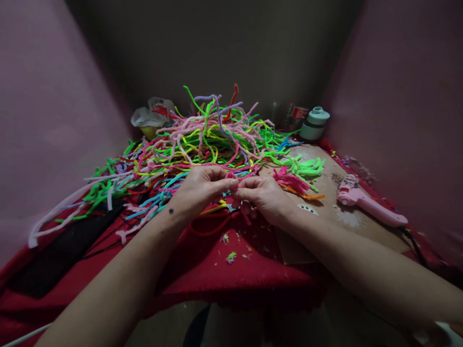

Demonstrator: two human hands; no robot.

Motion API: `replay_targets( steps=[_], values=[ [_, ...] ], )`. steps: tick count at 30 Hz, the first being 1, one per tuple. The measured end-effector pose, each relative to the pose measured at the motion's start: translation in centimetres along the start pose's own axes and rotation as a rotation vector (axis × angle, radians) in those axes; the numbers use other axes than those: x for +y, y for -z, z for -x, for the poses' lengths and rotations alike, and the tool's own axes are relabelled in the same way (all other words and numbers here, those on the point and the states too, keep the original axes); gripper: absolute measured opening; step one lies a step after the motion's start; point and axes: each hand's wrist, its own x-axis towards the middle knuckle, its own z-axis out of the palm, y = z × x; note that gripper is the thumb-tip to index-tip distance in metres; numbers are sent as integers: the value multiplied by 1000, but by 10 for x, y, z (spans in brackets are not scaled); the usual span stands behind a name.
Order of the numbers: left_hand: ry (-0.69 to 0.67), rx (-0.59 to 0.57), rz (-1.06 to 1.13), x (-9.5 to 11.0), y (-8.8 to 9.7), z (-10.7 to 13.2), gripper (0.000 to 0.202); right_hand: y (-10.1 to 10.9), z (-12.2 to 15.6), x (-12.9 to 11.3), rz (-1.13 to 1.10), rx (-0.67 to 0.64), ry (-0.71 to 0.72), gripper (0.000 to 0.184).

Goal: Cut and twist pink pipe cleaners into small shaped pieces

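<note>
In the head view, my left hand and my right hand meet above the table's front part. Thumb and fingers of both are pinched on a small dark-pink pipe cleaner, whose end hangs below my right fingers. Most of the piece is hidden by the fingers. Right behind my hands rises a big heap of pipe cleaners in green, pink, yellow, purple and other colours. Bundled green pipe cleaners and bundled dark-pink ones lie right of my right hand.
A pink glue gun lies on a brown board at the right. Behind it stands a mint bottle. Fluffy scraps dot the red cloth. At left lies a flat black object; a plastic bag sits behind.
</note>
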Motion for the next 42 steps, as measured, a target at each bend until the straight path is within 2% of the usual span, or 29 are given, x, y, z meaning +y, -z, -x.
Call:
replay_targets(
  steps=[6, 9, 14, 17, 20, 23, 25, 29, 34, 38, 42],
  values=[
    [-5, -10, -36, -1, -3, 0, 14, -2, 2, -5, 55, 67, -22, 13],
    [-13, -18, -61, -1, -4, 1, 11, 0, 0, -1, -1, 31, -12, 13],
    [-41, -87, -29, 2, -2, 3, 9, 5, -2, 3, -109, -111, -7, 13],
    [-61, -92, -13, 1, -2, 3, 6, 5, -2, 4, -97, -108, -2, 14],
    [-191, -35, -72, -4, -5, 1, 5, 5, -4, 6, -131, -70, -20, 13],
    [-429, 102, -283, -12, -9, 1, 5, 5, -6, 7, -149, -22, -49, 11],
    [-510, 174, -374, -16, -11, 1, 7, 4, -6, 7, -138, -5, -58, 12],
    [-376, 184, -297, -12, -12, 2, 12, 3, -3, 4, -132, -14, -60, 17],
    [-277, 167, -207, -5, -7, 1, 13, 5, -1, 4, -207, -157, -37, 20],
    [-320, 159, -219, -8, -7, 2, 15, 5, -4, 6, -215, -169, -52, 20],
    [-436, 308, -401, -11, -13, 5, 15, 2, -4, 5, -132, -69, -5, 19]
  ],
)
